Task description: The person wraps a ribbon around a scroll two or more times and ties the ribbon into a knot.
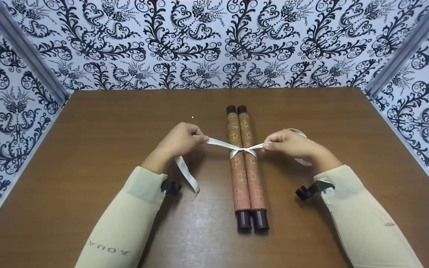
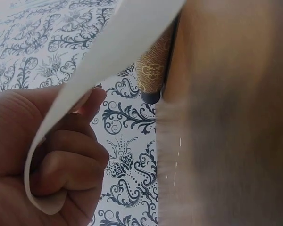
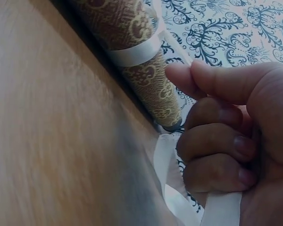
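Two rolled scrolls [image 1: 241, 176] with patterned brown-to-red covering and dark end knobs lie side by side on the table. A white ribbon [image 1: 222, 143] circles both near their middle and crosses in a knot on top. My left hand [image 1: 183, 139] pinches one ribbon end to the left of the scrolls, its loose tail hanging below the palm. On the other side my right hand [image 1: 289, 143] pinches the opposite end, and the rest loops behind the fingers. Both stretches look taut. In the right wrist view the ribbon band [image 3: 137, 52] wraps flat around a scroll.
The brown wooden table [image 1: 117, 111] is bounded by a back wall [image 1: 184, 44] and side walls in black-and-white floral print. Dark wrist mounts [image 1: 171, 187] sit at both pale sleeves [image 1: 125, 219].
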Available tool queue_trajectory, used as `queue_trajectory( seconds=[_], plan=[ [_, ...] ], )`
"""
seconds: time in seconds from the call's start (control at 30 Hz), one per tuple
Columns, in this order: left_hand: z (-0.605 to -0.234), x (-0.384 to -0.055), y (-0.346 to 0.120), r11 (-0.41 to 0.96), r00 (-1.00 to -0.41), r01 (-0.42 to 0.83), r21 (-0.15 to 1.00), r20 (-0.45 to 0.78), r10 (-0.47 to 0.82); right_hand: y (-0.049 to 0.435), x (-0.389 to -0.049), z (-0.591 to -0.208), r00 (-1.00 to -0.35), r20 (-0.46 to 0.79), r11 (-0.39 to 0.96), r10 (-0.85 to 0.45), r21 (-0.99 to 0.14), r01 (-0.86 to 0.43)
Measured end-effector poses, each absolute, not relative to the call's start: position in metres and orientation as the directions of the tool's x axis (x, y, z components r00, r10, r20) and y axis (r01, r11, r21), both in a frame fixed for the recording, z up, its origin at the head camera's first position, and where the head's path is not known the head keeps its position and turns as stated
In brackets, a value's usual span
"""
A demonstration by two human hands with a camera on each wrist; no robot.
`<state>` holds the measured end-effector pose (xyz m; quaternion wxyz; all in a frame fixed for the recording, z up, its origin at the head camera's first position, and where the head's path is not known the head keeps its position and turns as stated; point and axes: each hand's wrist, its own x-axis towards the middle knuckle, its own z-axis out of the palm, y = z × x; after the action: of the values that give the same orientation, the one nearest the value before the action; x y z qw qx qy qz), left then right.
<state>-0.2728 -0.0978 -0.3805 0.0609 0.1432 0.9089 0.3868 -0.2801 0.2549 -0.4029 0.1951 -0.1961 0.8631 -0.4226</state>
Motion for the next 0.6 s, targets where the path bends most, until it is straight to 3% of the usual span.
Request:
queue_trajectory(
  seconds=[0.6],
  plan=[
    [-0.3866,-0.2782,-0.1059,0.676,-0.958,0.183,0.714,-0.024,0.285,0.2496,-0.2798,-0.4057,-0.898,-0.148,0.594,-0.415,-0.791,-0.144]
  ],
)
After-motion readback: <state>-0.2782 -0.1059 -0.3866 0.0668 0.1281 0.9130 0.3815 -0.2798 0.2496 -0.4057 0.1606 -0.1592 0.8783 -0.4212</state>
